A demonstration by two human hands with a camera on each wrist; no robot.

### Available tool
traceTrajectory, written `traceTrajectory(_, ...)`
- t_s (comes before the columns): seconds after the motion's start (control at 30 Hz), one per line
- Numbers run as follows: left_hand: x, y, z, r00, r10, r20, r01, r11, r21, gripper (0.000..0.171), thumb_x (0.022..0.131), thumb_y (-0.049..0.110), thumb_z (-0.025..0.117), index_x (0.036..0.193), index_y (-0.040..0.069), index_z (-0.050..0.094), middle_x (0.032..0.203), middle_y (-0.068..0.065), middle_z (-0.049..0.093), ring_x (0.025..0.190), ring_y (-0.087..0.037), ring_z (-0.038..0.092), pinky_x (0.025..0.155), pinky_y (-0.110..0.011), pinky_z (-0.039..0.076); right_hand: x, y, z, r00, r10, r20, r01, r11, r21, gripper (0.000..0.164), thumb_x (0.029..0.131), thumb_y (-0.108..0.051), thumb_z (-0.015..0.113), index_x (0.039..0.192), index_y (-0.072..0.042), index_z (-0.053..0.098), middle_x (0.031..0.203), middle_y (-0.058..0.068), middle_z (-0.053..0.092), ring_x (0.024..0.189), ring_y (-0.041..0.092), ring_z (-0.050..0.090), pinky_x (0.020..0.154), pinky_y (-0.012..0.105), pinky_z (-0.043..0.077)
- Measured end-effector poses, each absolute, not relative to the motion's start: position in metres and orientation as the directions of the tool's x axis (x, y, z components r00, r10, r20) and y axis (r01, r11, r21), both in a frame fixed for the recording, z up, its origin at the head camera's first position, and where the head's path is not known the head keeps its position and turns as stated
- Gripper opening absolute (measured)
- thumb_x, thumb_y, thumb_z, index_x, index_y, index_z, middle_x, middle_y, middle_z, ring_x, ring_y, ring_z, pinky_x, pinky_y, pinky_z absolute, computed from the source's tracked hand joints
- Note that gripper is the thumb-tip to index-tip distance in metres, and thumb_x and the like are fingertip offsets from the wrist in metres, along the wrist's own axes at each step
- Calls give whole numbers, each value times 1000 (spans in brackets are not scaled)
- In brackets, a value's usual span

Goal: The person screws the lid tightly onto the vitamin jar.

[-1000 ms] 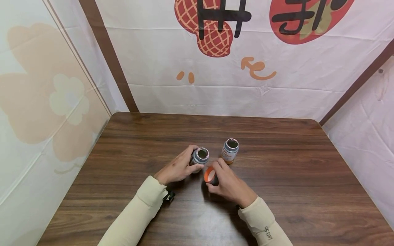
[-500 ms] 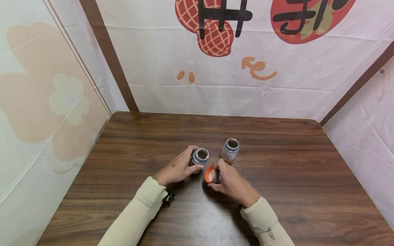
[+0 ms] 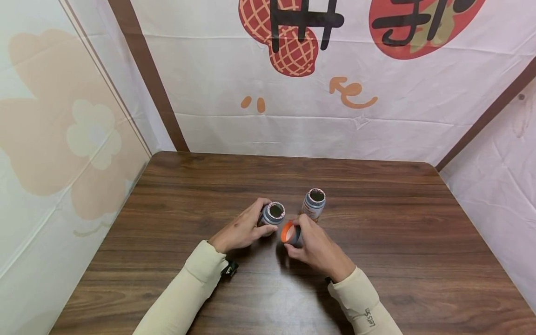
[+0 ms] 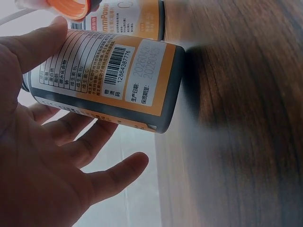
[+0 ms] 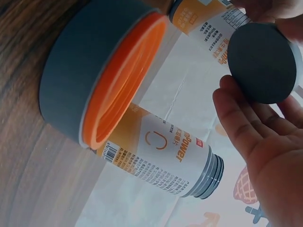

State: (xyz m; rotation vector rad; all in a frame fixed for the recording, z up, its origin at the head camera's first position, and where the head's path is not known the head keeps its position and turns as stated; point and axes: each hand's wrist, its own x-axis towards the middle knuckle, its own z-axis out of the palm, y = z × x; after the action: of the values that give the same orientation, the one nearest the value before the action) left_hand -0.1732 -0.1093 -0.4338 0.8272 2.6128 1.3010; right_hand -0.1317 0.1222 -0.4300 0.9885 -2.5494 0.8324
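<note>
My left hand (image 3: 243,228) grips a grey supplement bottle (image 4: 102,78) with an orange-and-white label, thumb on one side and fingers on the other. Its uncapped mouth faces up in the head view. Just right of it, my right hand (image 3: 318,249) holds a grey screw cap (image 3: 290,232) between thumb and fingers, the orange inside turned left and up. A second uncapped bottle (image 3: 312,206) stands upright behind the right hand. In the right wrist view, another grey cap (image 5: 71,75) with an orange lining lies on the table close to the camera; the head view hides it.
The brown wood-grain table (image 3: 201,179) stretches out around both hands. A white printed cloth (image 3: 301,135) hangs behind its far edge, and a flower-patterned cloth (image 3: 50,116) runs along the left side.
My right hand has shifted slightly right and away from me, with the cap tilting so that its orange opening faces further upward. The left hand and both bottles have hardly moved.
</note>
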Motion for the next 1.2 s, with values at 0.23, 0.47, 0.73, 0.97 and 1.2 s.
traceTrajectory(0.23,-172,-109,-432,-844,521,131,418,484,768,51,93,21,74,133,9,44,126,-7,56,118,-20,53,101,-44,41,-133,123,-428,-705,-516,486,-706,575,-414,50,74,-8,83,111,1,51,113,14,64,98,22,61,83,36,51)
traceTrajectory(0.47,-171,-109,-432,-834,535,134,427,473,771,50,93,20,74,132,7,45,126,-7,55,117,-19,54,100,-43,42,-134,123,-428,-717,-500,486,-694,579,-428,49,76,-10,80,112,0,49,113,15,61,98,23,60,82,38,50)
traceTrajectory(0.73,-169,-109,-433,-826,541,159,453,469,758,50,92,19,75,131,5,47,127,-8,54,117,-20,54,101,-43,42,-133,124,-427,-722,-480,498,-687,584,-432,48,77,-10,78,113,2,47,114,15,57,97,24,59,80,38,50)
traceTrajectory(0.97,-169,-107,-433,-830,537,150,441,467,766,49,92,17,75,130,7,47,126,-7,54,117,-20,54,100,-43,42,-135,123,-428,-699,-487,525,-707,580,-404,48,78,-10,77,114,2,47,113,16,56,96,25,59,80,38,51)
traceTrajectory(1.2,-168,-107,-433,-829,544,128,426,466,775,51,93,18,74,133,9,43,129,-8,53,118,-21,54,100,-44,43,-137,121,-428,-654,-481,584,-741,562,-367,51,77,-9,78,117,4,48,111,17,55,95,26,58,77,38,51)
